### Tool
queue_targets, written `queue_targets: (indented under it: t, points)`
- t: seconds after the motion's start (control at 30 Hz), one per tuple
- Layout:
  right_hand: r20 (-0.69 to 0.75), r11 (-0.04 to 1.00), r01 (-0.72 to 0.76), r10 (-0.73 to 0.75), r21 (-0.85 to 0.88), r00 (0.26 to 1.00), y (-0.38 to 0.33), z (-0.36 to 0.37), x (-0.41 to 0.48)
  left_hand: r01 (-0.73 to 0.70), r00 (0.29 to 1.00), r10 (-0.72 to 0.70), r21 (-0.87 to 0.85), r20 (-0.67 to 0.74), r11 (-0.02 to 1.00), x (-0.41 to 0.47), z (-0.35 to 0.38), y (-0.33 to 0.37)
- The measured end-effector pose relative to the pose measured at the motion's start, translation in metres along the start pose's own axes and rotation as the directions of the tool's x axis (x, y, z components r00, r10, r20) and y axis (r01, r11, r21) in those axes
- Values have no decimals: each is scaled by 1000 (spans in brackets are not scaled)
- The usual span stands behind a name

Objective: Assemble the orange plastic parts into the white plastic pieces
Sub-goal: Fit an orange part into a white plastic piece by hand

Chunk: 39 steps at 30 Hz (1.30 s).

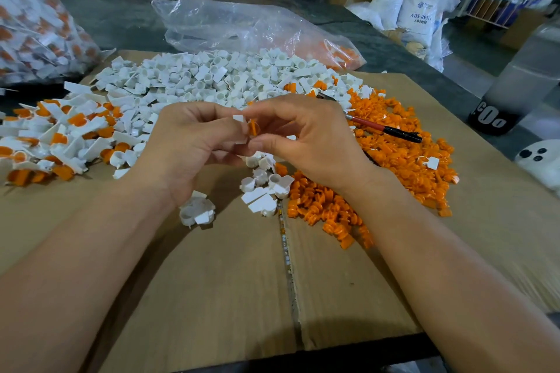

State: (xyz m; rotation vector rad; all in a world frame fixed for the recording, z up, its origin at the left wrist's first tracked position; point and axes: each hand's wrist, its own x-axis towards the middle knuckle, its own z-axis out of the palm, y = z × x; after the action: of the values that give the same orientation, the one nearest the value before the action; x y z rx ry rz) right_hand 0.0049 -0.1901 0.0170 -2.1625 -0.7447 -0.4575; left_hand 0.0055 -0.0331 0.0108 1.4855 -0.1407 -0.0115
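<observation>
My left hand (194, 142) pinches a small white plastic piece (239, 119) above the cardboard. My right hand (306, 142) pinches an orange plastic part (254, 127) right against that white piece; the two touch between my fingertips. A big heap of loose white pieces (212, 79) lies behind my hands. To the right spreads a heap of orange parts (394, 142). At the left lies a pile of joined white-and-orange pieces (60, 136). A few white pieces (266, 188) lie just under my hands.
Flat cardboard (230, 281) covers the table. A red-and-black pen-like tool (385, 130) lies on the orange heap. A clear bag (242, 27) sits at the back, another full bag (33, 27) at the far left. A dark cylinder (497, 112) stands right.
</observation>
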Motion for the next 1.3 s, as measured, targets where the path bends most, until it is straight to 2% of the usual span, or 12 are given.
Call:
queue_targets:
  t: [0.2, 0.4, 0.57, 0.73, 0.83, 1.07, 1.3]
  points:
    - [-71, 999, 28, -31, -39, 997, 2, 2, -1, 82, 996, -80, -62, 35, 995, 0, -1, 1]
    - [-60, 999, -20, 22, 27, 998, 3, 2, -1, 55, 998, -55, -20, 14, 998, -1, 0, 0]
    - [-57, 1000, 16, -15, 17, 998, 2, 3, -1, 50, 999, -50, -31, 11, 998, -1, 1, 0]
    - [-57, 1000, -6, 5, -12, 998, 3, 3, 0, 186, 982, -174, -194, 74, 963, -2, 1, 1]
    - [-42, 998, -16, 14, -55, 999, 3, 3, 1, 233, 972, -217, -231, 90, 945, -1, 1, 2]
    - [-76, 987, 98, -109, -131, 991, 6, 5, 0, 218, 976, -211, -235, 56, 947, -1, -3, 3]
    - [-96, 973, 158, -176, -170, 980, 7, 8, -1, 181, 983, -180, -76, 21, 980, -4, -2, 5]
